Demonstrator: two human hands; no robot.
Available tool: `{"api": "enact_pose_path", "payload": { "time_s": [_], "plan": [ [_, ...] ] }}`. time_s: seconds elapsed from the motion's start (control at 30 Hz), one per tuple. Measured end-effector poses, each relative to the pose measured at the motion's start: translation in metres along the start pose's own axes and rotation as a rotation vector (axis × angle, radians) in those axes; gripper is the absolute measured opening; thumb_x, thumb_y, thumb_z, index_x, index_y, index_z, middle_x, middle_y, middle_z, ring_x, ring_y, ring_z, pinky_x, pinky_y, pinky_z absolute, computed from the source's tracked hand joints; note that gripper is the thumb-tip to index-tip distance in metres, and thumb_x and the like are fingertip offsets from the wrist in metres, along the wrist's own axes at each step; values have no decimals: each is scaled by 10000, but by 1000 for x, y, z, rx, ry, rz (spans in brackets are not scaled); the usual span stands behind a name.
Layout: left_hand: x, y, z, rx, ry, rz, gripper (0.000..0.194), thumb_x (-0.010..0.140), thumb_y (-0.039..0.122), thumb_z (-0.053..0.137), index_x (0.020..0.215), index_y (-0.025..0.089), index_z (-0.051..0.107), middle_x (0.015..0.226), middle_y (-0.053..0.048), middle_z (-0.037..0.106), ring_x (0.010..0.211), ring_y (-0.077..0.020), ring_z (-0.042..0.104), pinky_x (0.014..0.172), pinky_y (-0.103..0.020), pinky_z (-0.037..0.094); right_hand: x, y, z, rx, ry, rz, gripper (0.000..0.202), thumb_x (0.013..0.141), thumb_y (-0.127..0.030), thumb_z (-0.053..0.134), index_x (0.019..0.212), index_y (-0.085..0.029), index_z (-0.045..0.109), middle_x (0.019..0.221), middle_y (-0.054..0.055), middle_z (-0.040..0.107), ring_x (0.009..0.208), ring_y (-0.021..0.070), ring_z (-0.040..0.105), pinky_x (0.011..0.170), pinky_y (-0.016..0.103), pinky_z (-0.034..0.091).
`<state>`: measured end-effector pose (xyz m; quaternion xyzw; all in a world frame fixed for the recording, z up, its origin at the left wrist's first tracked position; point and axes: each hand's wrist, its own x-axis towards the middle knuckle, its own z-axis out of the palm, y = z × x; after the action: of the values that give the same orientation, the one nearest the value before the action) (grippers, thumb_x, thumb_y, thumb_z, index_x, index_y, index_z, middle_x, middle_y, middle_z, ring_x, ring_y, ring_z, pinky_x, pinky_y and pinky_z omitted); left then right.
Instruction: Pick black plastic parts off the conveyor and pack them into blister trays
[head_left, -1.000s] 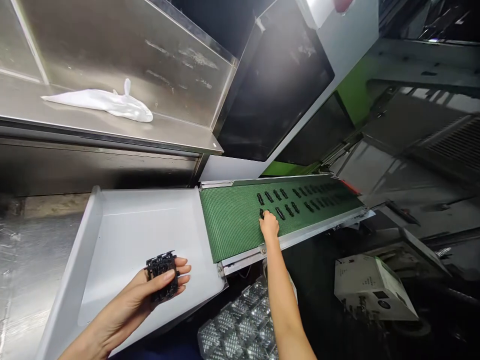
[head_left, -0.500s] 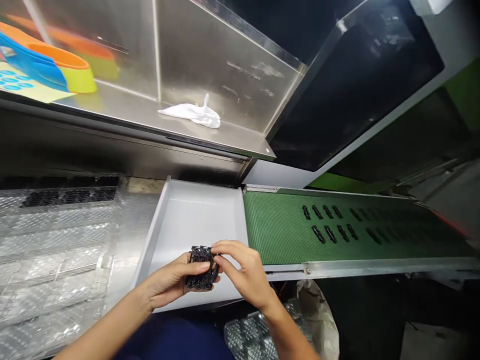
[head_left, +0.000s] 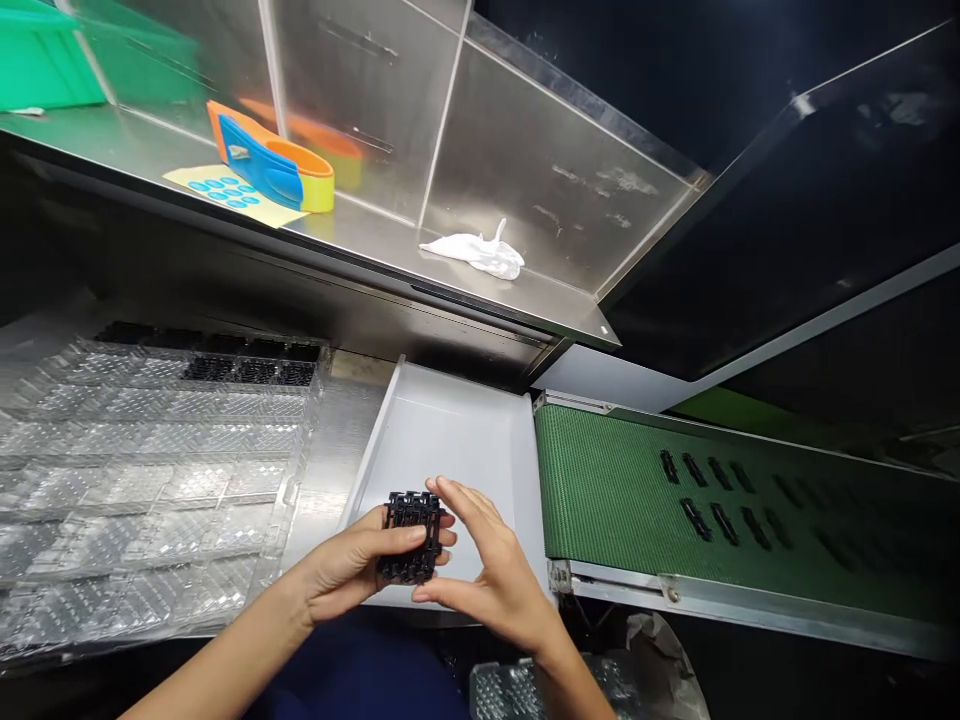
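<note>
Left hand (head_left: 352, 560) has a solid hold on a stack of small black plastic parts (head_left: 412, 511), thumb across the front and fingertips poking out past the right side. From what I see on the head cam, the stack is up over the near part of a white tray (head_left: 457, 430). Right hand (head_left: 499, 570) is spread just beside it, thumb by the bottom corner, fingers by the top one; I can't tell if any fingertip actually touches.

Off to the right I've got a green belt (head_left: 592, 480) with loose black pieces (head_left: 696, 520) lying in two rows, pretty blurry further along. Over on the left, a clear plastic tray (head_left: 217, 480) has more black parts along its far edge. Up on the steel shelf (head_left: 375, 238): a crumpled white thing (head_left: 480, 252) and a pale yellow sheet (head_left: 274, 212) with blue ovals.
</note>
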<state>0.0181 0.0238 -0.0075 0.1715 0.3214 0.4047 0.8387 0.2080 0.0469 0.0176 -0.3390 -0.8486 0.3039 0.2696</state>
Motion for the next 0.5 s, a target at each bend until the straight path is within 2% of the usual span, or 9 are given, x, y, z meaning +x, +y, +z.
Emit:
{"api": "enact_pose_path", "payload": {
  "time_s": [0.2,0.37,0.43,0.5],
  "plan": [
    [5,2,-5,50,-16,-34,438,627,298,867,1019,148,742,974,-103,768,899,-270,697,772,-311,522,-2,2,3,-43,-25,-23,1023,730,-422,799,1533,-344,169,1440,86,499,1307,294,485,1102,469,405],
    [19,-6,1,82,78,-105,471,601,302,892,1022,172,725,1023,-118,758,923,-299,708,790,-361,554,-10,11,-5,-13,-46,-26,1110,697,-391,829,1544,-314,117,1481,79,454,1345,252,451,1136,423,373],
    [26,-10,9,107,115,-131,471,593,314,897,1011,176,728,1043,-113,755,925,-294,710,797,-356,569,-15,31,-25,-12,-40,38,1057,664,-441,836,1522,-286,240,1457,71,489,1331,242,473,1120,388,398],
    [35,-13,18,118,142,-150,483,565,316,914,990,175,734,1053,-110,754,937,-288,707,806,-337,583,-27,62,-62,-130,149,258,752,737,-469,774,1396,-252,484,1350,70,595,1228,230,571,1048,354,469]
  ]
}}
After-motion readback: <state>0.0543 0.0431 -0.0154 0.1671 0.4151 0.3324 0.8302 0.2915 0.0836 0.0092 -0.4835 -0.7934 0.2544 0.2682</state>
